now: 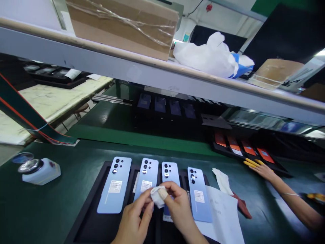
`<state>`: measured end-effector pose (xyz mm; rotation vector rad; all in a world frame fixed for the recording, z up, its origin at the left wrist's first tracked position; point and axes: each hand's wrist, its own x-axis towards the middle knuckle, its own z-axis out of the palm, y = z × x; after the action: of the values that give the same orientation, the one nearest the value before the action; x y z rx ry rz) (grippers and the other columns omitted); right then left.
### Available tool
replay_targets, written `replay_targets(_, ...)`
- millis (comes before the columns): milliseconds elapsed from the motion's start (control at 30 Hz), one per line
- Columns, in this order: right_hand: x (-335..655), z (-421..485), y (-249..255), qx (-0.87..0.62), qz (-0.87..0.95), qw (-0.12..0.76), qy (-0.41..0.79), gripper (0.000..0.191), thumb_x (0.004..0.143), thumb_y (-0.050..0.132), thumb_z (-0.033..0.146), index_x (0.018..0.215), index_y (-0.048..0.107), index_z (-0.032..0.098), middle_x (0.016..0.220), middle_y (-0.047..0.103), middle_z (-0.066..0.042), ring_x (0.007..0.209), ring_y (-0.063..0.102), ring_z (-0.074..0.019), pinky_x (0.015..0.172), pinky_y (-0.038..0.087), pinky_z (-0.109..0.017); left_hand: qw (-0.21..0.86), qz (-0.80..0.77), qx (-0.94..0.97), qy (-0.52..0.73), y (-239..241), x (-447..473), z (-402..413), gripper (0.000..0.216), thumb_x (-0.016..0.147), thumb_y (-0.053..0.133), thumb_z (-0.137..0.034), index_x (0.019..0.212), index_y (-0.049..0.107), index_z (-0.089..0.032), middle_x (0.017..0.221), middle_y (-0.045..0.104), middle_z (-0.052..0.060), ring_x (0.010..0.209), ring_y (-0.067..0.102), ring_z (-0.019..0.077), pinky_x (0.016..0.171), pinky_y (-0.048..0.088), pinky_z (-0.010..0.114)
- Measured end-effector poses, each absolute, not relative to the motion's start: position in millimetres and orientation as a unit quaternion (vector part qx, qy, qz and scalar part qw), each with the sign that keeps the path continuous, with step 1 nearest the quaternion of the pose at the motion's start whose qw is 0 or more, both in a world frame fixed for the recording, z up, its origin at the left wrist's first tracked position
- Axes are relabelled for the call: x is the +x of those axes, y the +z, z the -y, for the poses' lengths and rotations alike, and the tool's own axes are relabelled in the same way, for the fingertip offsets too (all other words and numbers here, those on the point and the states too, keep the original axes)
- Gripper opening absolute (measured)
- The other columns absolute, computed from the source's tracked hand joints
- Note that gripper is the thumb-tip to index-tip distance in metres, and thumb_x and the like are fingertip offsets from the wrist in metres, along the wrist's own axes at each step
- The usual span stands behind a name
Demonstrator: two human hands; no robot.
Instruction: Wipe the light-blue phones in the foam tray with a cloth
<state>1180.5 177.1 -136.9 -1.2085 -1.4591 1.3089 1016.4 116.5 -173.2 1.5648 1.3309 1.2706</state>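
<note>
A small crumpled white wipe point(157, 197) is pinched between my two hands, above a black tray point(87, 217). My left hand point(135, 215) grips its left side with thumb and fingers. My right hand point(179, 206) is closed on its other side, and a pale cover sits on the thumb tip. Under and around my hands lie several light-blue phones with labelled backs up: one at the left point(115, 195), one mid-left point(147, 171), one partly behind my right hand point(170, 171) and one at the right point(199, 195).
A dispenser bottle point(42, 171) stands at left. Right of the tray lie paper point(224, 213), a white cloth point(223, 181) and a dark red cloth point(242, 205). Another person's hand point(264, 169), with yellow finger covers, reaches toward a tray of orange phones point(247, 147). A shelf point(142, 73) crosses above.
</note>
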Motion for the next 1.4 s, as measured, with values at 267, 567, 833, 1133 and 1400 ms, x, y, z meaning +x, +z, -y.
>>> replay_targets(267, 1131.1, -240.7, -131.0, -0.453, 0.796, 0.328, 0.230, 0.007, 0.084, 0.064, 0.017, 0.085, 0.069, 0.021, 0.082, 0.068, -0.001, 0.080, 0.056, -0.0189, 0.078, 0.038, -0.035, 0.010, -0.488, 0.782, 0.388, -175.2, 1017.7, -119.5, 0.025, 0.085, 0.052, -0.011, 0.105, 0.066, -0.018, 0.106, 0.071, 0.009, 0.096, 0.067, 0.0269, 0.078, 0.061, 0.038)
replay_targets(567, 1126.6, -231.3, -165.1, -0.381, 0.868, 0.310, 0.072, 0.013, 0.087, 0.063, 0.014, 0.096, 0.068, 0.022, 0.090, 0.066, -0.003, 0.089, 0.053, -0.0211, 0.083, 0.033, -0.039, -0.055, -0.499, 0.805, 0.316, -190.7, 1018.6, -124.4, 0.036, 0.079, 0.056, -0.018, 0.115, 0.065, -0.021, 0.111, 0.074, 0.002, 0.107, 0.066, 0.0270, 0.088, 0.060, 0.040)
replay_targets(833, 1119.8, -242.1, -159.0, -0.377, 0.872, 0.301, 0.081, 0.012, 0.090, 0.059, 0.015, 0.092, 0.070, 0.022, 0.086, 0.065, -0.003, 0.087, 0.051, -0.0207, 0.085, 0.031, -0.041, -0.012, -0.500, 0.812, 0.301, -192.2, 1015.8, -124.1, 0.038, 0.081, 0.058, -0.019, 0.119, 0.063, -0.021, 0.120, 0.071, 0.001, 0.115, 0.063, 0.0270, 0.094, 0.057, 0.040)
replay_targets(1133, 1140.5, -237.6, -156.7, -0.385, 0.879, 0.268, 0.089, 0.015, 0.093, 0.055, 0.019, 0.093, 0.070, 0.022, 0.084, 0.063, -0.004, 0.086, 0.051, -0.0205, 0.092, 0.031, -0.043, -0.034, -0.492, 0.811, 0.314, -197.5, 1016.6, -125.8, 0.029, 0.082, 0.059, -0.023, 0.111, 0.066, -0.020, 0.120, 0.071, 0.003, 0.114, 0.063, 0.0286, 0.091, 0.058, 0.038)
replay_targets(1400, 1112.3, -266.7, -149.0, -0.386, 0.894, 0.212, 0.088, 0.013, 0.089, 0.061, 0.016, 0.095, 0.069, 0.025, 0.089, 0.063, -0.002, 0.095, 0.051, -0.0220, 0.106, 0.021, -0.051, -0.029, -0.489, 0.818, 0.302, -192.3, 1013.6, -125.3, 0.033, 0.080, 0.057, -0.017, 0.112, 0.064, -0.021, 0.124, 0.070, 0.001, 0.115, 0.064, 0.0281, 0.089, 0.061, 0.040)
